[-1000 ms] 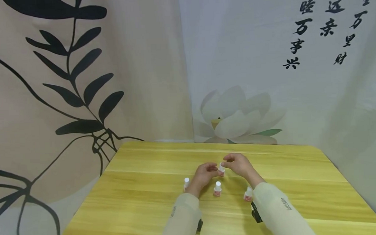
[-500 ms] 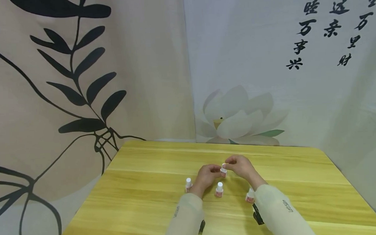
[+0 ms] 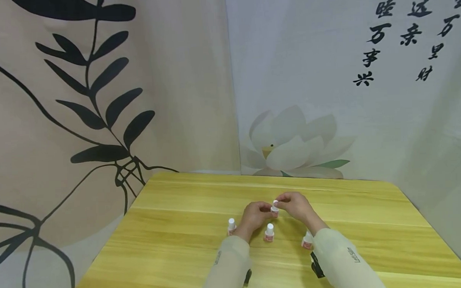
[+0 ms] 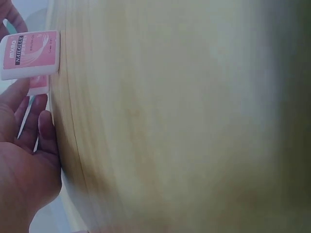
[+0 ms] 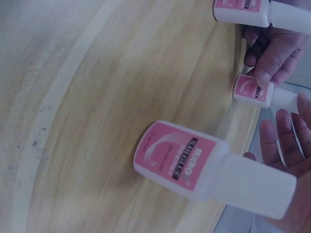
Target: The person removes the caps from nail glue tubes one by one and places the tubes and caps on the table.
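Note:
Farthest back on the table stands a small white nail glue bottle with a pink label. My left hand holds its body between thumb and fingers; in the right wrist view that thumb lies on the label of this bottle. At its white cap are the thumb and forefinger of my right hand, pinching it from the right. In the left wrist view, another nail glue bottle partly covers the held one.
Three more capped bottles stand upright: one in front, one beside the left forearm and one partly behind the right sleeve. The yellow wooden table ends at a printed curtain.
The left fingers have closed on the bottle's body, and the right fingers have come onto its cap. The whole view has shifted slightly. Over the last half second hardly anything differs.

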Action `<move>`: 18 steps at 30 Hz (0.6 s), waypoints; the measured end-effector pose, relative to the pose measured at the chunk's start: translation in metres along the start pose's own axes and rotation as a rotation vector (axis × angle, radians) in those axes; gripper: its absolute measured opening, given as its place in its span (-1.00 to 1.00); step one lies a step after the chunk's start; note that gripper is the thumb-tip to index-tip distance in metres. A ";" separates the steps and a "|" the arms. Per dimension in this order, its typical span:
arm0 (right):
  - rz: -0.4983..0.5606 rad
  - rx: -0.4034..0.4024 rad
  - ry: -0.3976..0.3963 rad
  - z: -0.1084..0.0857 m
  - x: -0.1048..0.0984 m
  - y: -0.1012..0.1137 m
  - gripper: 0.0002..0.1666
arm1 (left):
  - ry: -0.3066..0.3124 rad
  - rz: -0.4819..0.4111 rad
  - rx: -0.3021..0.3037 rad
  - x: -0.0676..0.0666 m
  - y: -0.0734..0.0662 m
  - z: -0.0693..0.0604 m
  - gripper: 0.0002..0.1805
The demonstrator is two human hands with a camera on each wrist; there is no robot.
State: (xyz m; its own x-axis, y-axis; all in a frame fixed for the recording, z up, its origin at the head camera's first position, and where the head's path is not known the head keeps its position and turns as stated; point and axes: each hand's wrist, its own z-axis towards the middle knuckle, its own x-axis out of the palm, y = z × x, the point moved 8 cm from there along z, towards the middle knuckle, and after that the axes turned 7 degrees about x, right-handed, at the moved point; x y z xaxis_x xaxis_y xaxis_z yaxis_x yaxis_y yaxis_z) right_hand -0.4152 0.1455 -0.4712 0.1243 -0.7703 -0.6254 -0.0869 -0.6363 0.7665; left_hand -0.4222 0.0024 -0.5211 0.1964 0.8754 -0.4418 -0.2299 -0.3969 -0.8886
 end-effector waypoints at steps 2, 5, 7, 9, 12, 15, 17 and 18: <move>-0.007 -0.008 -0.006 -0.001 0.000 0.001 -0.75 | 0.006 0.002 0.004 0.000 0.000 0.000 -0.76; -0.033 -0.019 -0.015 -0.002 0.001 0.002 -0.75 | 0.008 0.008 0.005 -0.002 -0.001 -0.001 -0.77; -0.054 -0.035 -0.023 -0.003 0.002 0.004 -0.77 | 0.008 0.009 0.007 -0.003 -0.002 -0.001 -0.78; -0.068 -0.040 -0.033 -0.003 0.002 0.004 -0.80 | 0.010 0.013 0.005 -0.003 -0.003 -0.001 -0.77; -0.076 -0.049 -0.051 -0.003 0.001 0.004 -0.83 | 0.017 0.020 0.006 -0.002 -0.004 0.000 -0.76; -0.085 -0.049 -0.058 -0.002 0.001 0.004 -0.83 | 0.020 0.033 0.008 -0.002 -0.004 0.001 -0.75; -0.094 -0.047 -0.058 -0.002 0.001 0.004 -0.82 | 0.022 0.041 0.012 -0.002 -0.005 0.001 -0.76; -0.098 -0.043 -0.058 -0.002 0.001 0.003 -0.82 | 0.024 0.044 0.013 -0.002 -0.005 0.001 -0.76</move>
State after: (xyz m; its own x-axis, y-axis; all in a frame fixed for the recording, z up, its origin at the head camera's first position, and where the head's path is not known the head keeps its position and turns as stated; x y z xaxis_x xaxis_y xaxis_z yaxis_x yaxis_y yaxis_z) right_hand -0.4131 0.1433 -0.4689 0.0726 -0.7063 -0.7042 -0.0341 -0.7074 0.7060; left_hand -0.4219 0.0028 -0.5152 0.2085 0.8503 -0.4832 -0.2508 -0.4311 -0.8667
